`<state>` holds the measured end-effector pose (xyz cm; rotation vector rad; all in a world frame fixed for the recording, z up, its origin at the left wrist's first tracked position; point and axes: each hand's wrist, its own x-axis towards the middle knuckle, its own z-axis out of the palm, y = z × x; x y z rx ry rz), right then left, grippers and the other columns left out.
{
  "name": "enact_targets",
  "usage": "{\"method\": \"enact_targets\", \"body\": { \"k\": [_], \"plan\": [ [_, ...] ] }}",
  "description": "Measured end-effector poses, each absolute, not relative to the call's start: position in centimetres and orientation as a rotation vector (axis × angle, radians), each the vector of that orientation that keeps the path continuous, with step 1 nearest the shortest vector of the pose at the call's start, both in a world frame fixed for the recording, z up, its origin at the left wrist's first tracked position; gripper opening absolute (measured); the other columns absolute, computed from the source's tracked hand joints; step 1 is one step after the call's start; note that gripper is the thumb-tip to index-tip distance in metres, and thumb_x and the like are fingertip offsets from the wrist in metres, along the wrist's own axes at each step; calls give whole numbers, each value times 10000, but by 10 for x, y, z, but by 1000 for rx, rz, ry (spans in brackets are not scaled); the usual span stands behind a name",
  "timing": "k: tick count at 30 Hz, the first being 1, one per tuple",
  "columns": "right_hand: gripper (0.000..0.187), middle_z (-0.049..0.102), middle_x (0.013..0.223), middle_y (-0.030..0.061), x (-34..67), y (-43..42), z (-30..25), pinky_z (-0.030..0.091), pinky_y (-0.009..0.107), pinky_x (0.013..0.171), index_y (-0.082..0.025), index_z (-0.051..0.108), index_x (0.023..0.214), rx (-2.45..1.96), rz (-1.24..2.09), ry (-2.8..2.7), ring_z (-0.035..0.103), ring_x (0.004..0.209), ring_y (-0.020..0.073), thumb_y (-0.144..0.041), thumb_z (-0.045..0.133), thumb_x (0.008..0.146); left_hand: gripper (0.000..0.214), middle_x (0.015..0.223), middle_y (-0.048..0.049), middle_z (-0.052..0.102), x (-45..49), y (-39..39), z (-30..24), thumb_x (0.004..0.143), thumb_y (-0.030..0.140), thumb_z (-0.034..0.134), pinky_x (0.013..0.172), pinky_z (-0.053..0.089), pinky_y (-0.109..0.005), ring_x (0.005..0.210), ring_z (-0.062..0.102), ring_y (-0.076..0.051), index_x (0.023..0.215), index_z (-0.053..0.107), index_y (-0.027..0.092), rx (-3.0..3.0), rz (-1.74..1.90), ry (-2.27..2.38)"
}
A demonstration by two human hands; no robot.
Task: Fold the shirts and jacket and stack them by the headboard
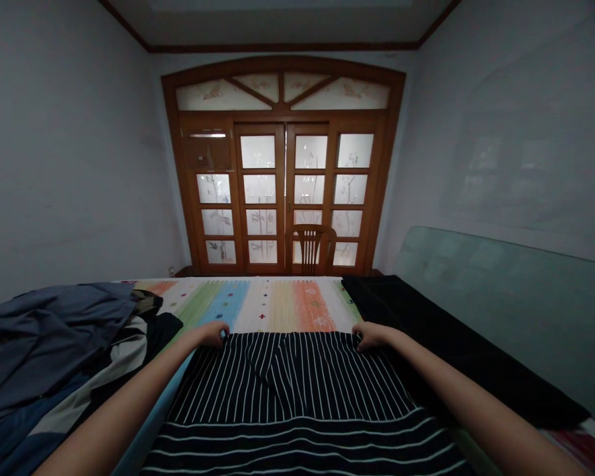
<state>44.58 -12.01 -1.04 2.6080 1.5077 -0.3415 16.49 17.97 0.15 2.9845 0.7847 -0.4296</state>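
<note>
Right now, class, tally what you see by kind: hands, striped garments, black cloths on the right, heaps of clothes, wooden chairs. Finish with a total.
Hands: 2 (left hand, right hand)
Striped garment: 1
Black cloth: 1
Heap of clothes: 1, counted as one because its pieces overlap
Wooden chair: 1
Total: 6
</note>
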Motion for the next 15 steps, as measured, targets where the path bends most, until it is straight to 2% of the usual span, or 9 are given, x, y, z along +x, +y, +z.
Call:
{"method": "enact_targets", "body": {
  "k": [2, 4, 11, 15],
  "plan": [
    [261, 652, 846, 36, 447, -118, -6, 441, 258, 659, -190, 647, 843, 2578, -323, 1522, 596, 797, 197, -194, 639, 582, 192, 745, -8, 661, 168, 183, 9, 581, 135, 567, 652, 446, -246, 735, 593, -181, 756, 629, 182, 3015, -436, 775],
    [197, 650, 833, 28, 448, -118, 3, 433, 260, 656, -201, 647, 789, 2570, -248, 1538, 590, 802, 198, -185, 620, 594, 137, 726, -13, 653, 168, 185, 22, 606, 140, 538, 654, 438, -258, 725, 585, -183, 707, 625, 177, 3059, -399, 765],
    [175, 624, 902, 77, 431, -148, 54, 372, 320, 763, -172, 579, 839, 2603, 217, 1630, 553, 865, 216, -166, 435, 740, 191, 961, -102, 572, 125, 156, 87, 756, 214, 409, 809, 371, -327, 925, 502, -224, 850, 563, 149, 3291, 42, 674],
    [193, 608, 805, 74, 401, -193, 72, 339, 361, 811, -166, 546, 801, 2543, 548, 1704, 544, 788, 202, -106, 377, 729, 172, 875, -55, 587, 69, 118, 105, 767, 232, 390, 821, 360, -331, 856, 507, -189, 799, 550, 177, 3440, 340, 560]
  ]
}}
